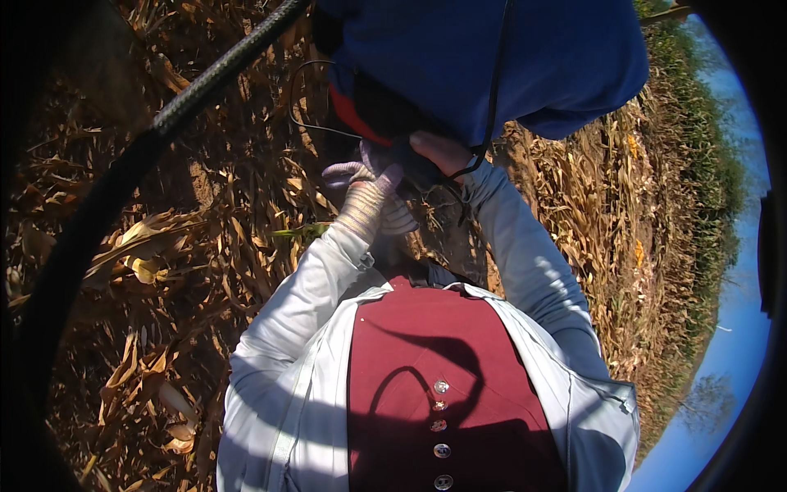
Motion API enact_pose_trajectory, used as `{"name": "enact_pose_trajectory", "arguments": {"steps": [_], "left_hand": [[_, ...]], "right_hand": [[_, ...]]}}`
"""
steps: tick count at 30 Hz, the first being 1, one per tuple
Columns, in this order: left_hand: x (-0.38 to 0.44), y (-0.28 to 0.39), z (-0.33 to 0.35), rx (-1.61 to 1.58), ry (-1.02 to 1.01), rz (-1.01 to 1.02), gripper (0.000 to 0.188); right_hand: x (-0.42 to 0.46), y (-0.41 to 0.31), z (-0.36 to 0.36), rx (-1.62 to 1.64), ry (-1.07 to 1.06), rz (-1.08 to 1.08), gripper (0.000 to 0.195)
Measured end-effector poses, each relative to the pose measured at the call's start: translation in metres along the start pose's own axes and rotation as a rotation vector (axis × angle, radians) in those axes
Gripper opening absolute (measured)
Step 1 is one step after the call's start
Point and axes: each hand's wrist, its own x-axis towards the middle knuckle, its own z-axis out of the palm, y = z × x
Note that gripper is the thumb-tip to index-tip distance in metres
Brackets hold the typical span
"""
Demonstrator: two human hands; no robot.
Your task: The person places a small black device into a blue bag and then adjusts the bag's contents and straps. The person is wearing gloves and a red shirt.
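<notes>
My left hand (372,181) wears a striped knit glove with purple fingers. Its thumb presses toward a second piece of striped knit fabric (398,218), apparently the cuff of a loose glove. My right hand (439,152) is bare, with its thumb over a dark object (409,163) between the two hands. Shadow hides what that object is and most of my right fingers. Thin black cord (495,92) passes by my right wrist. Just beyond both hands is a large blue cloth (492,61) with red and black parts, possibly a garment.
Dry corn stalks and husks (184,246) cover the ground on the left. A pale husk (144,269) lies among them. Dry standing stalks (615,246) and green growth (707,184) run along the right. A thick dark strap or cable (203,80) crosses the upper left.
</notes>
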Motion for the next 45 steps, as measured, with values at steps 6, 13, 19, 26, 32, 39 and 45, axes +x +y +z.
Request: {"name": "enact_pose_trajectory", "arguments": {"steps": [6,13,19,26,32,39,45], "left_hand": [[0.051,-0.05,-0.025,-0.401,-0.572,-0.265,0.051],[-0.002,0.022,-0.001,0.005,-0.266,0.012,0.053],[0.019,0.029,-0.036,-0.136,0.057,0.044,0.053],[0.005,0.051,0.001,-0.198,0.279,0.429,0.06],[0.009,0.069,-0.009,-0.276,0.399,0.524,0.048],[0.008,0.091,-0.028,-0.289,0.252,0.381,0.049],[0.008,0.101,-0.043,-0.311,0.269,0.371,0.05]], "right_hand": [[0.005,-0.002,0.009,-0.305,0.026,0.042,0.043],[-0.031,0.003,0.0,0.13,-0.092,0.089,0.049],[-0.082,0.005,0.007,-0.577,-0.021,-0.123,0.054],[-0.076,0.027,0.004,-0.986,0.265,-0.057,0.036],[-0.038,0.035,0.002,-0.803,0.499,-0.193,0.036],[-0.025,0.004,0.024,-1.117,0.538,-0.309,0.035],[-0.007,-0.038,0.031,-1.401,0.433,-0.217,0.032]]}}
